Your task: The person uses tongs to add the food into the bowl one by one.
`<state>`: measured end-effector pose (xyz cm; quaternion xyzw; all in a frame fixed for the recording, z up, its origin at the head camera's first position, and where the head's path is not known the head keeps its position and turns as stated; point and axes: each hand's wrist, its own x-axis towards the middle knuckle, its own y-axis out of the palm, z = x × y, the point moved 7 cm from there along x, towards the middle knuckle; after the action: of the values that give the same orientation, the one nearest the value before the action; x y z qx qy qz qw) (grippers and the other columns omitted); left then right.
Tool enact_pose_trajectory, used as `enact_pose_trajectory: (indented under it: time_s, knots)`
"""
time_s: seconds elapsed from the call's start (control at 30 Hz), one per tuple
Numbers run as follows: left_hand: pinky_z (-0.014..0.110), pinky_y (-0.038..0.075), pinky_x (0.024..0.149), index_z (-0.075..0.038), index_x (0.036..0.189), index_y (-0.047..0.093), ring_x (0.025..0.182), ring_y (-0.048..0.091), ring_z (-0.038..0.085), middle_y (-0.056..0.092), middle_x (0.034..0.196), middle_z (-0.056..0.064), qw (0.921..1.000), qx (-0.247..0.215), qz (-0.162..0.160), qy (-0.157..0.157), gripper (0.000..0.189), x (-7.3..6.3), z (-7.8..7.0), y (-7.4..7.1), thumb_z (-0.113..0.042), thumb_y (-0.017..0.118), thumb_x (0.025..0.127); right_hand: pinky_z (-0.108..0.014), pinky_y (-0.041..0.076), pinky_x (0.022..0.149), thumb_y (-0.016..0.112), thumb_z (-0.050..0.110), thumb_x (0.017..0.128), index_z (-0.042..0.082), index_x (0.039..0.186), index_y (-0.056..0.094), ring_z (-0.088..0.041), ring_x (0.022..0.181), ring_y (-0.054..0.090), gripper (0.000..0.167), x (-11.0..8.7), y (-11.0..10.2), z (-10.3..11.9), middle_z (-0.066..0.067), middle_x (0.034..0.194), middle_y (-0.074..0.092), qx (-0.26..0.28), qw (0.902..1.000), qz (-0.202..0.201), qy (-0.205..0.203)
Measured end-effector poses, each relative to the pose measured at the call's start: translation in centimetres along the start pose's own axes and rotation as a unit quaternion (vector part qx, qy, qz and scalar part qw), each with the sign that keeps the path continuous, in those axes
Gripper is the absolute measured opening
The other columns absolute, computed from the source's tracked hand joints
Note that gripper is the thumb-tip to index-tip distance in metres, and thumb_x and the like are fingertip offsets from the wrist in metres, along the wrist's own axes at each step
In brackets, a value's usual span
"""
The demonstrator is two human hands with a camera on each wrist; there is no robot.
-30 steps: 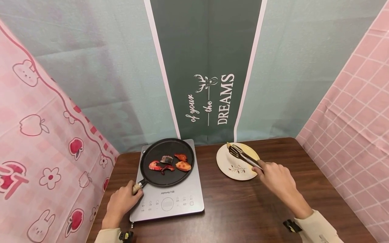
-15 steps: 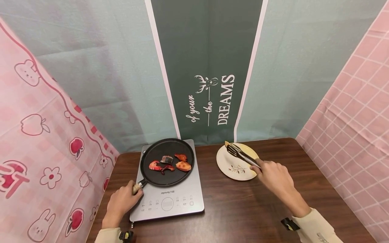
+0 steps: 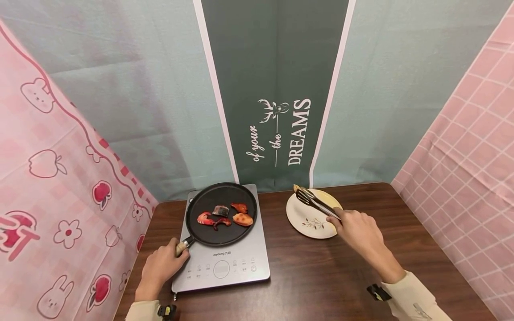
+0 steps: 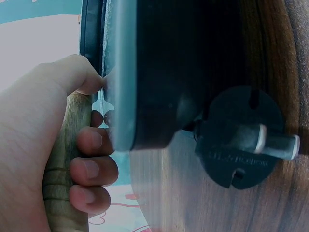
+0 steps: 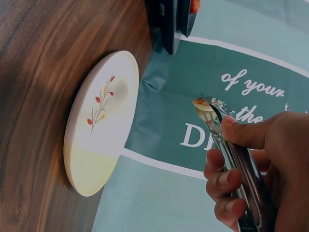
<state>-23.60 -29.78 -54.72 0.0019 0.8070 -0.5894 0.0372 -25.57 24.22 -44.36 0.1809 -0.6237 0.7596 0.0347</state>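
My left hand [image 3: 160, 266] grips the wooden handle [image 3: 181, 249] of a flat black frying pan [image 3: 217, 196], which sits on a silver induction cooktop [image 3: 241, 258]. In the pan lie a prawn [image 3: 205, 218], a fish piece [image 3: 220, 211], a dark red curled piece [image 3: 221, 224], a reddish-brown piece [image 3: 239, 208] and a golden-brown piece [image 3: 242, 219]. Metal tongs [image 3: 317, 205] are held in my right hand [image 3: 359, 232], over a white and yellow plate [image 3: 301, 225]. Between the tong tips is a small yellowish food piece [image 5: 197, 102], mostly hidden by them.
Dark wooden table [image 3: 313, 285] surrounds the cooktop and plate. A grey-green cloth [image 3: 277, 67] with white lettering hangs behind its back edge. Pink printed cloth [image 3: 76, 191] stands at the left, pink checked cloth [image 3: 466, 178] at the right.
My right hand has moved the tongs and the pinched food piece slightly left, toward the plate's far left edge. My left hand and the pan have stayed still.
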Motion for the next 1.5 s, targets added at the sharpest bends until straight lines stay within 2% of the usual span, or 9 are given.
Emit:
enact_pose_trajectory:
  time_s: [0.37,0.73,0.9,1.0,1.23,1.5]
  knots:
    - [0.046,0.042,0.054,-0.01,0.098,0.056,0.057,0.052,0.024,0.056,0.067,0.006,1.0,0.004,-0.002,0.0,0.027,-0.1,0.0,0.0,-0.036,0.065,0.095,-0.059,0.048,0.054,0.074,0.034,0.098,0.009,0.1,0.072,-0.044,0.062,0.066,0.025,0.8,-0.4,0.9,-0.021,0.076,0.072,0.012,0.9999,-0.01,0.001]
    - [0.045,0.042,0.054,-0.011,0.097,0.056,0.057,0.052,0.024,0.056,0.068,0.007,1.0,0.004,0.0,-0.003,0.028,-0.1,0.0,0.0,-0.037,0.065,0.095,-0.058,0.047,0.054,0.076,0.033,0.097,0.01,0.093,0.069,-0.04,0.061,0.065,0.024,1.5,-0.5,2.0,-0.018,0.07,0.067,0.014,0.9995,-0.026,-0.014]
    - [0.045,0.042,0.054,-0.011,0.097,0.056,0.057,0.052,0.024,0.056,0.068,0.006,1.0,0.004,0.001,-0.003,0.028,-0.1,0.0,0.0,-0.037,0.065,0.095,-0.058,0.046,0.053,0.076,0.033,0.096,0.009,0.099,0.072,-0.041,0.06,0.064,0.025,1.7,-0.4,2.2,-0.018,0.071,0.068,0.013,0.9996,-0.022,-0.011]
    - [0.045,0.042,0.054,-0.01,0.097,0.056,0.057,0.052,0.024,0.055,0.067,0.006,1.0,0.004,0.001,-0.004,0.028,-0.1,0.0,-0.1,-0.037,0.065,0.095,-0.056,0.045,0.052,0.076,0.034,0.096,0.009,0.099,0.072,-0.039,0.057,0.062,0.025,1.9,-0.4,2.6,-0.016,0.069,0.067,0.013,0.9997,-0.017,-0.011]
    - [0.045,0.042,0.054,-0.01,0.097,0.056,0.057,0.052,0.024,0.055,0.068,0.007,1.0,0.004,0.0,-0.002,0.028,-0.1,0.0,0.0,-0.037,0.064,0.095,-0.051,0.044,0.05,0.075,0.034,0.097,0.012,0.091,0.067,-0.032,0.053,0.056,0.024,2.5,-0.2,3.4,-0.01,0.064,0.061,0.015,0.9997,-0.01,-0.015]
    - [0.043,0.041,0.054,-0.01,0.097,0.055,0.057,0.051,0.024,0.055,0.067,0.006,1.0,0.001,0.004,-0.003,0.028,-0.1,0.1,0.0,-0.037,0.064,0.096,-0.048,0.043,0.051,0.075,0.035,0.097,0.013,0.094,0.068,-0.028,0.053,0.051,0.023,3.1,0.0,4.3,-0.003,0.061,0.054,0.017,0.9997,-0.005,-0.016]
